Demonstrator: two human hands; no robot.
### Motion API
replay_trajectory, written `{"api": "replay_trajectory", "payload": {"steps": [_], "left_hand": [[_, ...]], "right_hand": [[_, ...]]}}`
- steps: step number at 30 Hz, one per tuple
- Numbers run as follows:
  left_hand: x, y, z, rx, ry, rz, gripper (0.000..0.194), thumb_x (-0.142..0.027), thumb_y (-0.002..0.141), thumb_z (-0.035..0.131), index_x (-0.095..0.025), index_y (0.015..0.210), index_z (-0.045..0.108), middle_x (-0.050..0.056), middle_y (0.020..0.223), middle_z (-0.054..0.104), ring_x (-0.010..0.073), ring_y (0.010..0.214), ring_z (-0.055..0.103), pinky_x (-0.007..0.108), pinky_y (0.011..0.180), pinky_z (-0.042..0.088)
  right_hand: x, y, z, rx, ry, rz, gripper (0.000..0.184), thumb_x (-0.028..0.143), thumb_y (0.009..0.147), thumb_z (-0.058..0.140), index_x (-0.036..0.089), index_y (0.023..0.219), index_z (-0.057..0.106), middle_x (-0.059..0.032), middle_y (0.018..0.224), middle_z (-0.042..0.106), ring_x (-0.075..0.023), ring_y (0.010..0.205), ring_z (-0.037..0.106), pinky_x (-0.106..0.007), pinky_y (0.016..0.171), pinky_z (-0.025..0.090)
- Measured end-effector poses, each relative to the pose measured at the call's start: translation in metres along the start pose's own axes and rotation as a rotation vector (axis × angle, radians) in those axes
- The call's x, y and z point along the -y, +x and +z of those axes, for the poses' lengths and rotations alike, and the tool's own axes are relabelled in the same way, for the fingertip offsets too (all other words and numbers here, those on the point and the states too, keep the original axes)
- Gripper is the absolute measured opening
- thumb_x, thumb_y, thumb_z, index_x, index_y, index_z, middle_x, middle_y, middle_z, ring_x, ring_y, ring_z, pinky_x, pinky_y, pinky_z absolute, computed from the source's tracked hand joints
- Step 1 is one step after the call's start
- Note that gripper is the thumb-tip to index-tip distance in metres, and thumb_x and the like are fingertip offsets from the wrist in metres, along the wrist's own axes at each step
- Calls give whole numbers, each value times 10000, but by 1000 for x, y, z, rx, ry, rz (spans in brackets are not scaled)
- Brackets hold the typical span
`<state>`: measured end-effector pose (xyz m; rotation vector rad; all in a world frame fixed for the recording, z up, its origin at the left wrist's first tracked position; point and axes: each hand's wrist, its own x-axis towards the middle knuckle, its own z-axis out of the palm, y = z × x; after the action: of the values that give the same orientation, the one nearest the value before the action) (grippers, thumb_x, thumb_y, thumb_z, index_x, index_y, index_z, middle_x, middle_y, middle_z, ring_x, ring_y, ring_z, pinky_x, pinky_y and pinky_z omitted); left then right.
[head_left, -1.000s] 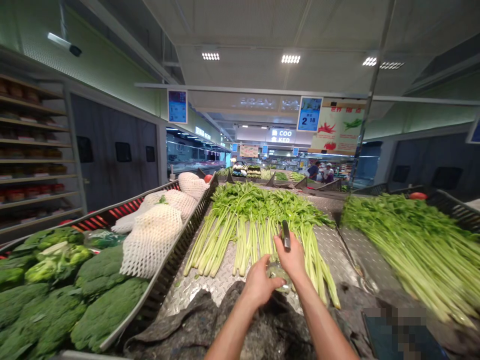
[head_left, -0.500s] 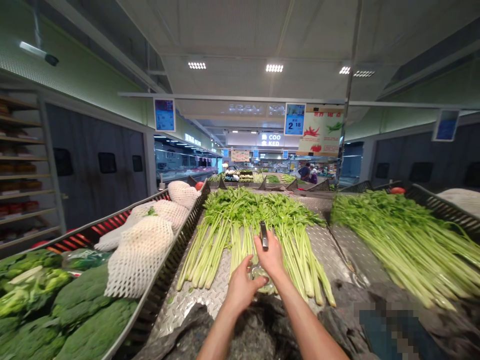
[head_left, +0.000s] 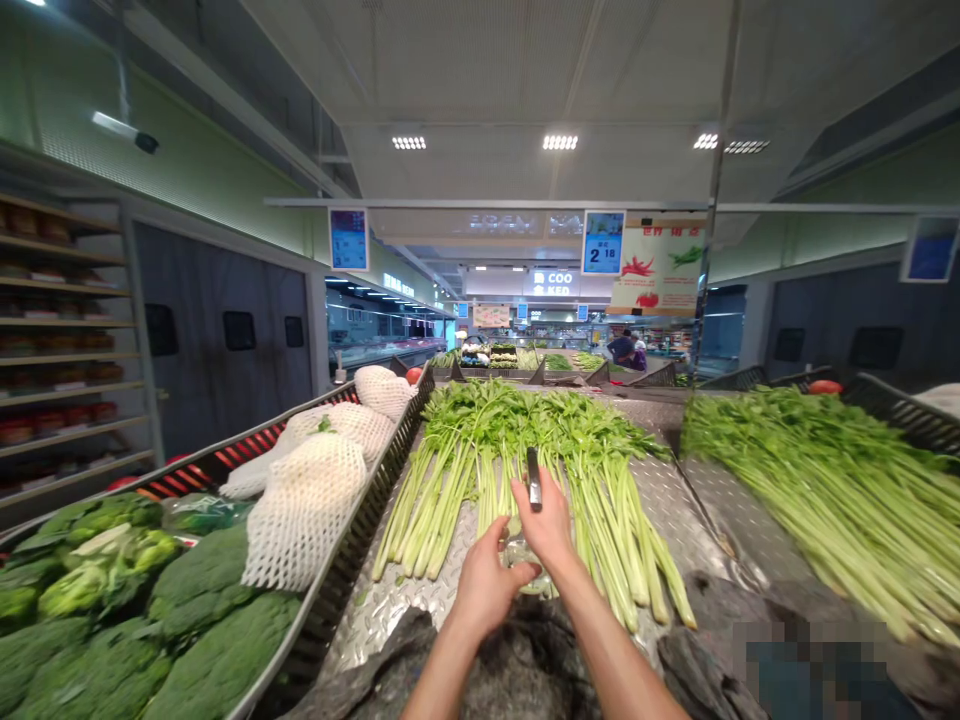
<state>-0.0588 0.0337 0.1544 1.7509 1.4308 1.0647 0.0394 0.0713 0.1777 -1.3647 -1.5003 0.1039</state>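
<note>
The left hand (head_left: 484, 580) curves loosely, while the right hand (head_left: 549, 518) curls closed, farther forward.

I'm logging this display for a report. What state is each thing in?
Left hand, curved, thumb apart; grip unclear
Right hand, closed on dark tool
Dark tool, held, far end tipped up
Clear thing, between hands, partly hidden
Celery, laid side by side, leaves at far end
Broccoli, unwrapped
Netted produce, in white mesh
Cloth, crumpled
Doors, shut
Ceiling lights, lit
</note>
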Motion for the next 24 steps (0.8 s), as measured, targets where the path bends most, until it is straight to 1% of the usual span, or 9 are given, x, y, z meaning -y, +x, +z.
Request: {"api": "replay_trajectory", "payload": {"steps": [5,9,13,18,20,24], "left_hand": [[4,-6,-9,-7,41,-40,694,-284,542,609,-119,1175,377,92,1121,503,193,962,492,251,815,363],[10,-8,-16,-27,69,-46,697,-296,536,612,-111,1169,385,95,1102,513,190,951,495,245,810,363],[15,-9,-23,-64,57,-47,699,-279,530,616,-104,1166,387,92,1098,514,183,953,493,234,816,357],[17,-16,-36,-107,96,-37,697,-306,525,627,-125,1157,398,85,1084,526,190,956,491,236,803,359],[17,-20,-41,-112,127,-34,696,-306,522,630,-129,1154,399,89,1086,524,191,945,496,238,795,361],[19,-26,-51,-117,201,-56,685,-321,525,627,-120,1142,409,101,1071,530,203,942,496,244,775,362]], "right_hand": [[2,-3,11,12,-9,-1,337,426,752,335,169,863,523,-60,754,568,-179,702,526,-284,614,381],[7,-6,19,31,-23,10,338,431,751,331,165,817,528,-61,717,568,-183,675,524,-283,585,378],[16,-8,24,38,24,-45,319,426,745,355,173,842,524,-53,756,576,-173,698,524,-273,605,377],[30,-12,28,46,57,-110,317,414,749,358,167,859,522,-56,776,567,-171,731,514,-278,638,374],[36,-14,30,62,59,-125,306,409,754,354,165,839,518,-54,762,559,-169,724,509,-277,637,370],[44,-18,38,112,50,-112,278,410,758,350,177,772,502,-35,687,546,-160,667,501,-263,600,361]]}}
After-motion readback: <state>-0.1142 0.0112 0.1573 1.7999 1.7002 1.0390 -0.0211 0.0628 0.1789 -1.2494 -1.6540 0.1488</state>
